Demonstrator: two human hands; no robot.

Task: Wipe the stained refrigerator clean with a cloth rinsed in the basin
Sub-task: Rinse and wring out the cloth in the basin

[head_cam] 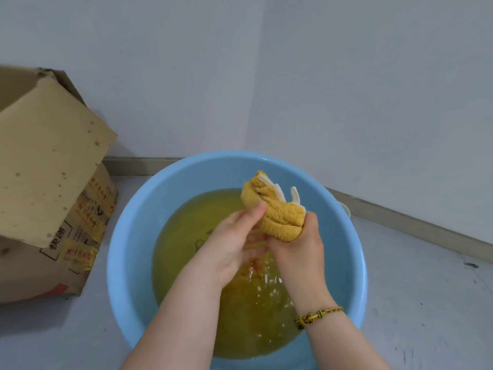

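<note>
A yellow cloth [274,209] with white edge strips is bunched up and twisted above a light blue basin [128,236] that holds yellowish water. My left hand [234,244] grips the lower end of the cloth. Closed around its right side is my right hand [301,244], which wears a braided bracelet at the wrist. Water streams from the cloth and splashes on the surface below the hands. The refrigerator is not in view.
An open cardboard box [50,188] with taped sides stands on the grey floor left of the basin. White walls meet in a corner behind the basin, with a skirting board along the floor. Grey floor [426,303] stretches to the right.
</note>
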